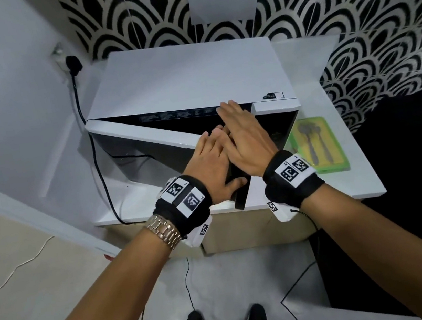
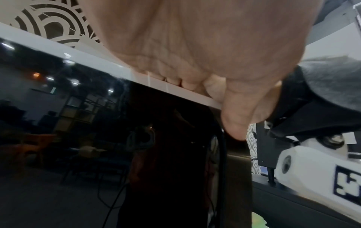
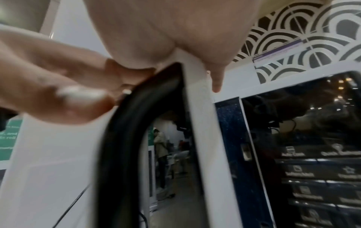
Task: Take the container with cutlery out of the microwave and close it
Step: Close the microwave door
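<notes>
The white microwave (image 1: 185,77) stands on a white counter (image 1: 339,83), its door (image 1: 142,139) hinged at the left and ajar by a narrow wedge. My left hand (image 1: 210,160) lies flat on the dark front of the door (image 2: 78,123) near its free edge, fingers over the top rim and thumb by the edge. My right hand (image 1: 247,139) rests across the left fingers and the door's top corner (image 3: 197,108), fingers straight. A green container (image 1: 315,146) holding cutlery sits on the counter right of the microwave, apart from both hands.
A black power cord (image 1: 93,148) runs from a wall plug (image 1: 74,65) down the microwave's left side. The control panel (image 3: 312,169) is right of the door. A patterned wall stands behind. Thin cables lie on the floor by my shoes (image 1: 255,318).
</notes>
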The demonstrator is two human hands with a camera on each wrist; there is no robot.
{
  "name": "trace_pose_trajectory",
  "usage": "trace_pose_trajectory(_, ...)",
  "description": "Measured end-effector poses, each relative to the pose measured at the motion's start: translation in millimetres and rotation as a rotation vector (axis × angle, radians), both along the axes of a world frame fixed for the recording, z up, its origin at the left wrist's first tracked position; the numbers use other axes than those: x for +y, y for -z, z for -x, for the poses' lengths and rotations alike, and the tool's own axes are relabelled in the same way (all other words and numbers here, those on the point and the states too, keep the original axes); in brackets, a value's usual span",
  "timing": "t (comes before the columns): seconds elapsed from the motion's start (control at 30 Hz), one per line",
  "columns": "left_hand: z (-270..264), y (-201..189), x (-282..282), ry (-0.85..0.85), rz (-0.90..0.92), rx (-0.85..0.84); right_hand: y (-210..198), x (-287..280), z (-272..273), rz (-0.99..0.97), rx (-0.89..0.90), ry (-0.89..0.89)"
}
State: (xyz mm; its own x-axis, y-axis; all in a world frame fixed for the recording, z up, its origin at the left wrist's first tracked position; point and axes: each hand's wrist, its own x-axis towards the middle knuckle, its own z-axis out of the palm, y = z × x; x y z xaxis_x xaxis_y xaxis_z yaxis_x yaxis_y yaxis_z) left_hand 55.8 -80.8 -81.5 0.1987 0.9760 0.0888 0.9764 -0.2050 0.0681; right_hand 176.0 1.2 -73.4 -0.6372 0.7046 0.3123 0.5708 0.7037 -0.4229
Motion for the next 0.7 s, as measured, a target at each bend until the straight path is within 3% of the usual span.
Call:
trace_pose_trajectory(0.1, 14.4, -3.1, 18.7, -0.07, 0.056, 0.116, -1.3, 3.9, 10.4, -0.051, -0.145, 0.072)
trace_pose_trajectory(0.3, 35.1, -7.0, 47.0, -0.205, 0.07, 0.148, 5.2, 24.6, 24.4, -0.164, -0.345, 0.171)
trace_pose_trajectory(0.7, 64.1, -12.2, 78.8, -0.223, 0.056, 0.131, 12.2, 46.3, 31.2, -0.238, -0.328, 0.176)
